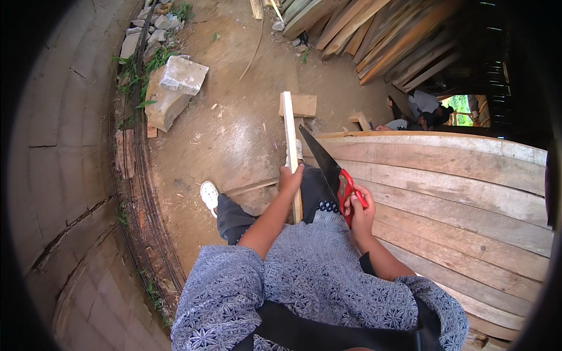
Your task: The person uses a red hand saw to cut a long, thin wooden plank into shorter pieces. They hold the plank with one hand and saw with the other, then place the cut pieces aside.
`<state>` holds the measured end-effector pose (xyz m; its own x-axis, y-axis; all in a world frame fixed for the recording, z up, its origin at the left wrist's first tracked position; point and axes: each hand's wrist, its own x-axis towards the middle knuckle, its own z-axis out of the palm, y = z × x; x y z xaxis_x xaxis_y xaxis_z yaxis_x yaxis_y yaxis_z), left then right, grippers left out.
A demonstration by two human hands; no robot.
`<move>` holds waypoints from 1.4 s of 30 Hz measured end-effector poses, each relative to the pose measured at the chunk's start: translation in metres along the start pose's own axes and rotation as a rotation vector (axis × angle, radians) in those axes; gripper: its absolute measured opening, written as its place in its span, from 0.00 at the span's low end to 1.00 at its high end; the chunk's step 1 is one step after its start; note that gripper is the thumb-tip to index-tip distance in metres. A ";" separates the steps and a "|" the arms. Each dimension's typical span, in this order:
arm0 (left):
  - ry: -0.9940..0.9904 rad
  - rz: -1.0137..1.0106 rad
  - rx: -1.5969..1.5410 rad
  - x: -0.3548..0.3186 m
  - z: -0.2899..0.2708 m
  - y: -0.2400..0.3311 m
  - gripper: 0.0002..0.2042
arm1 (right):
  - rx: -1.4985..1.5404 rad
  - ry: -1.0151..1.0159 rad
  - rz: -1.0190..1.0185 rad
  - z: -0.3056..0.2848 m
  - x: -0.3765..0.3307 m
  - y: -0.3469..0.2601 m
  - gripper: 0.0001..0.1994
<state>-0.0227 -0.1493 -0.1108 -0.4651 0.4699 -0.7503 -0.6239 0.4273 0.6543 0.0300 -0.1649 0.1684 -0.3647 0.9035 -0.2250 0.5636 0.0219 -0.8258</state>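
My left hand [289,180] is closed around a long, narrow wooden strip [289,128], pale on its upper face. The strip runs from near my lap away from me, its far end overlapping a short wooden block [304,106] on the ground; I cannot tell whether they touch. In my right hand [361,212] is the red handle of a hand saw [324,157]. The dark blade points forward and to the left, its tip close to the strip's right side, with a small gap between them.
Planks form a broad wooden surface [451,193] at my right. Stacked boards [374,35] lean at the far right, near another person [424,105]. Stone blocks [184,75] and dark rods [137,234] lie along the wall [64,128] at left. My white shoe [209,198] rests on dirt.
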 end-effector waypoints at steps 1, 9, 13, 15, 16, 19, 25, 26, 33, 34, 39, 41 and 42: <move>0.084 0.005 0.145 -0.026 0.001 0.015 0.27 | 0.007 0.036 0.026 -0.003 -0.004 0.007 0.16; -0.156 0.006 -0.454 -0.037 -0.010 0.013 0.23 | -0.004 0.061 0.013 -0.005 0.010 0.003 0.27; -0.326 -0.013 -0.623 -0.022 -0.018 0.001 0.26 | -0.051 0.063 0.057 -0.017 -0.002 -0.003 0.27; -0.339 -0.031 -0.618 -0.024 -0.018 0.001 0.26 | -0.050 0.066 0.054 -0.022 -0.005 0.000 0.26; -0.345 -0.042 -0.616 -0.025 -0.017 0.001 0.26 | -0.049 0.067 0.054 -0.024 -0.006 0.001 0.26; -0.285 -0.022 -0.584 -0.025 -0.012 -0.002 0.26 | -0.090 0.077 -0.113 -0.026 0.007 0.019 0.25; -0.109 0.207 -0.260 -0.029 -0.015 0.003 0.25 | 0.203 0.038 -0.171 0.004 0.039 0.011 0.23; -0.092 0.235 -0.176 -0.029 -0.017 0.006 0.25 | 0.197 0.031 -0.164 0.008 0.044 0.011 0.22; 0.086 0.280 0.074 -0.023 -0.031 -0.002 0.28 | 0.275 0.008 -0.460 0.041 0.083 0.044 0.19; 0.147 0.335 0.115 -0.028 -0.034 -0.006 0.28 | 0.280 0.014 -0.508 0.045 0.085 0.045 0.19; 0.206 0.616 0.177 -0.094 -0.020 0.026 0.25 | 0.297 0.044 -0.487 0.037 0.090 0.055 0.19; 0.191 0.730 0.237 -0.124 -0.021 0.051 0.23 | 0.297 0.054 -0.490 0.038 0.087 0.056 0.18; 0.149 0.758 0.152 -0.131 -0.022 0.059 0.23 | 0.304 0.045 -0.485 0.041 0.084 0.056 0.18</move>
<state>-0.0125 -0.2024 0.0242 -0.8155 0.5713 -0.0923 -0.0156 0.1378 0.9903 0.0004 -0.1050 0.0825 -0.4929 0.8383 0.2330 0.0985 0.3199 -0.9423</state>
